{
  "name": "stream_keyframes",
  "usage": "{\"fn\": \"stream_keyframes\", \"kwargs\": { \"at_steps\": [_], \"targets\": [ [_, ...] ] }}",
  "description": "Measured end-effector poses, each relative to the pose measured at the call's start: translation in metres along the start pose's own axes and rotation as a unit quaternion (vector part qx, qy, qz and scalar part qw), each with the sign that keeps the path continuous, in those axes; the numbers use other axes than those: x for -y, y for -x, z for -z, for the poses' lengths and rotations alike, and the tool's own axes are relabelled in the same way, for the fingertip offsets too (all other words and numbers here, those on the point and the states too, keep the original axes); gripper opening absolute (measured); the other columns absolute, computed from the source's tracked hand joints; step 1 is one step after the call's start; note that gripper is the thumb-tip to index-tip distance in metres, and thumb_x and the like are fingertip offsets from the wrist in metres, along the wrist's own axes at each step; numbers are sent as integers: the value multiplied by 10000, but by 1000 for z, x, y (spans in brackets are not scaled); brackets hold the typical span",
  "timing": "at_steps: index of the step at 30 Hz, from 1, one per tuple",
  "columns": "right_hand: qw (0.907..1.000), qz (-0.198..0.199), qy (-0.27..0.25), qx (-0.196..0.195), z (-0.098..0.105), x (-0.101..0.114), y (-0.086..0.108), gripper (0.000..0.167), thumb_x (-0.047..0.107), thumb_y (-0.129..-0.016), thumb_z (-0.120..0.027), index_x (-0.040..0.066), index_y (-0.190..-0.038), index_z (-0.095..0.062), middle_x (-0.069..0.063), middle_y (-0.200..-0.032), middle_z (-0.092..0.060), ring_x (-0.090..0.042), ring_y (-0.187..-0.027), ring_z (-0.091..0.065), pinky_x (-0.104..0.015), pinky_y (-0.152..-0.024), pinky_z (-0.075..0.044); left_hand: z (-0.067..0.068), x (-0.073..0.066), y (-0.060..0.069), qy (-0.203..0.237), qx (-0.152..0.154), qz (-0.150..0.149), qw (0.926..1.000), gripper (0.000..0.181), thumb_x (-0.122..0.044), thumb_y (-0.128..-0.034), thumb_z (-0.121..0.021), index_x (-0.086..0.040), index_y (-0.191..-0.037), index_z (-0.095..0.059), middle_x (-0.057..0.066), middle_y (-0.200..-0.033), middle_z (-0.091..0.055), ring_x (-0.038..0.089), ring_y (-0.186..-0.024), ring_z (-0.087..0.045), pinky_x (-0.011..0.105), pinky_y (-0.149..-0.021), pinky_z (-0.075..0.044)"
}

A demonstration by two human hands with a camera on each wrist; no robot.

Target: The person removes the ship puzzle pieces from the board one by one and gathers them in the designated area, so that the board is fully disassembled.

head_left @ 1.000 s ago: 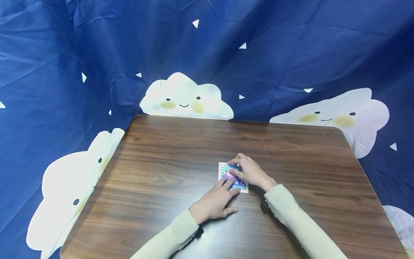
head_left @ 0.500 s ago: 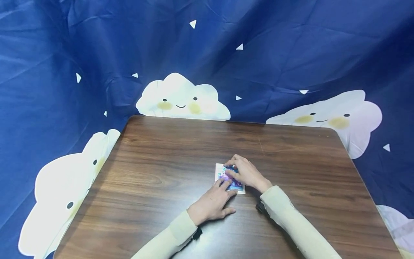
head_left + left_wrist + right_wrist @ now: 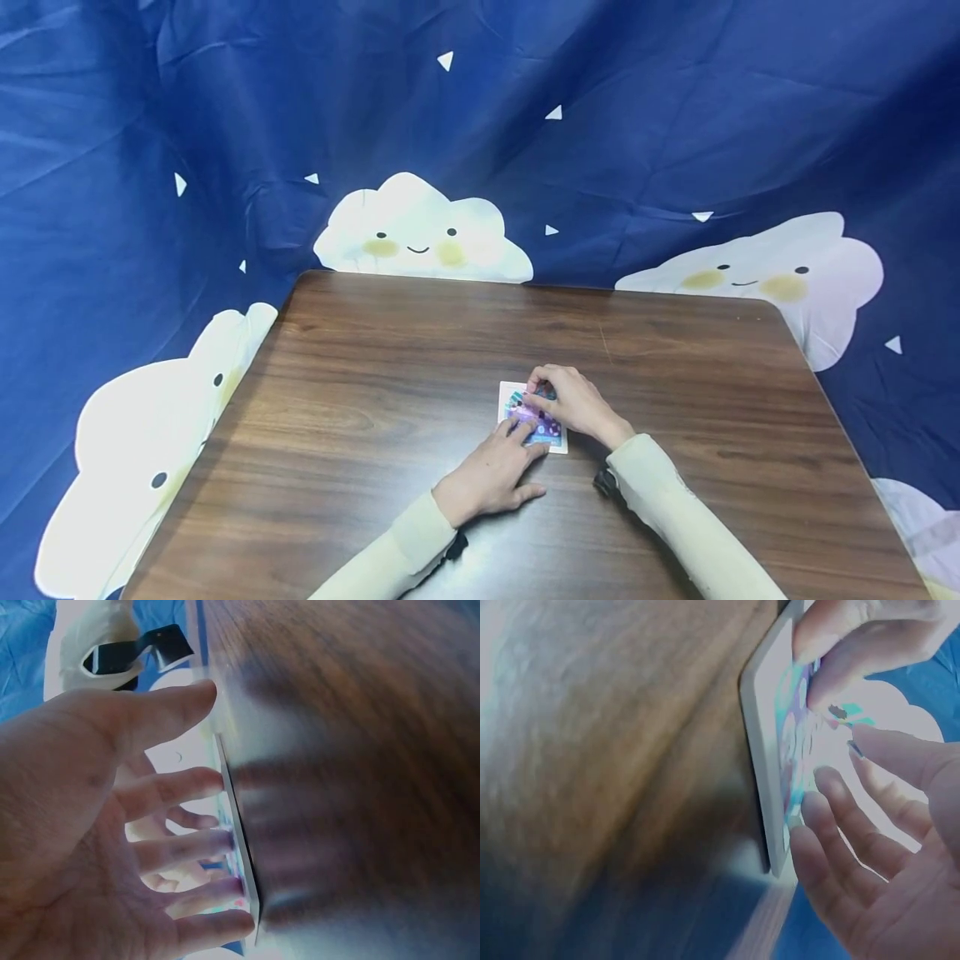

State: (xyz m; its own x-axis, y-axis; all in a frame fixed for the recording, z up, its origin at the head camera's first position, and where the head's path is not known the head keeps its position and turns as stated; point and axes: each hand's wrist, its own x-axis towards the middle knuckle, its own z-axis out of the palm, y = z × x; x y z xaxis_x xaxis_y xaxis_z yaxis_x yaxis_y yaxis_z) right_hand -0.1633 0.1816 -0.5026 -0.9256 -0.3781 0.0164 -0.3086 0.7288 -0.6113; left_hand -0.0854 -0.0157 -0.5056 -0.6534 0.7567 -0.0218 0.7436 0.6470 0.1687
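Observation:
A small white-bordered picture puzzle (image 3: 512, 389) with a blue, purple and teal print lies flat on the table. My left hand (image 3: 491, 473) rests on its near side, fingers spread and fairly straight; in the left wrist view several fingertips touch the puzzle's face (image 3: 238, 840), while the thumb stands off it. Over the far right part, my right hand (image 3: 576, 406) pinches a thin puzzle piece (image 3: 861, 717) with teal and dark printing, raised off the board (image 3: 761, 727) in the right wrist view. The hands cover much of the picture.
The brown wood-grain table (image 3: 375, 350) spreads around the puzzle on all sides. A blue cloth (image 3: 480, 100) with white clouds hangs behind its far and left edges. Both forearms wear pale sleeves (image 3: 675, 500) with dark wrist mounts beneath.
My right fingers have drawn together and lifted a piece, and the print near them now looks tilted. My left hand stays on the puzzle. The head view has shifted slightly.

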Motion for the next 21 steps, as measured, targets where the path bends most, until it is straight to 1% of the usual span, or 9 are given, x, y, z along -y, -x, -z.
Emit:
{"fn": "stream_keyframes", "kwargs": {
  "at_steps": [4, 6, 8, 12, 15, 16, 21],
  "targets": [
    [9994, 140, -318, -97, 4, -3, 1, 103, 225, -948, -768, 189, -899, -685, 66, -840, -711, -76, -789, -630, -305, -754, -518, 0, -1, 1, -31, -27, -4, 10000, 594, -523, -935, -719, -190, -1420, -638, 144, -1521, -548, 377, -1436, -504, 444, -1248, -396],
    [9987, 134, -458, -186, 8, -6, 2, 102, 203, -946, -770, 172, -898, -686, 52, -830, -729, -73, -774, -646, -291, -751, -525, 0, -1, 1, 3, -6, 21, 10000, 592, -518, -935, -721, -190, -1421, -638, 149, -1526, -546, 380, -1434, -505, 447, -1246, -398],
    [9978, 54, -622, -244, 12, -9, 3, 94, 189, -949, -767, 156, -905, -691, 26, -835, -750, -90, -749, -668, -262, -721, -531, 1, -2, 1, 28, 27, 49, 10000, 590, -515, -935, -721, -191, -1421, -639, 153, -1532, -544, 382, -1435, -506, 450, -1247, -396],
    [9952, -235, -894, -324, 21, -14, 7, 77, 187, -965, -750, 134, -935, -703, -36, -872, -778, -155, -738, -708, -210, -676, -533, 1, -3, 2, 67, 60, 99, 9999, 592, -512, -931, -729, -189, -1419, -642, 152, -1537, -540, 385, -1439, -502, 459, -1247, -395],
    [9932, -427, -1008, -398, 27, -19, 10, 76, 198, -975, -738, 132, -958, -704, -67, -897, -782, -207, -763, -722, -207, -665, -529, 0, -4, 3, 105, 79, 146, 9998, 600, -506, -927, -736, -188, -1426, -639, 154, -1547, -532, 392, -1447, -494, 469, -1242, -402],
    [9923, -485, -1052, -434, 29, -21, 10, 80, 201, -974, -740, 132, -960, -703, -78, -901, -785, -232, -753, -728, -214, -643, -533, 0, -4, 3, 116, 89, 156, 9998, 603, -505, -928, -736, -187, -1430, -636, 156, -1552, -528, 395, -1451, -491, 470, -1242, -402],
    [9899, -556, -1167, -575, 36, -30, 12, 85, 196, -981, -732, 116, -983, -702, -117, -902, -779, -309, -715, -727, -255, -549, -549, 0, -4, 1, 129, 115, 175, 9997, 612, -501, -936, -728, -185, -1448, -619, 160, -1569, -511, 399, -1467, -473, 472, -1257, -380]
  ]
}}
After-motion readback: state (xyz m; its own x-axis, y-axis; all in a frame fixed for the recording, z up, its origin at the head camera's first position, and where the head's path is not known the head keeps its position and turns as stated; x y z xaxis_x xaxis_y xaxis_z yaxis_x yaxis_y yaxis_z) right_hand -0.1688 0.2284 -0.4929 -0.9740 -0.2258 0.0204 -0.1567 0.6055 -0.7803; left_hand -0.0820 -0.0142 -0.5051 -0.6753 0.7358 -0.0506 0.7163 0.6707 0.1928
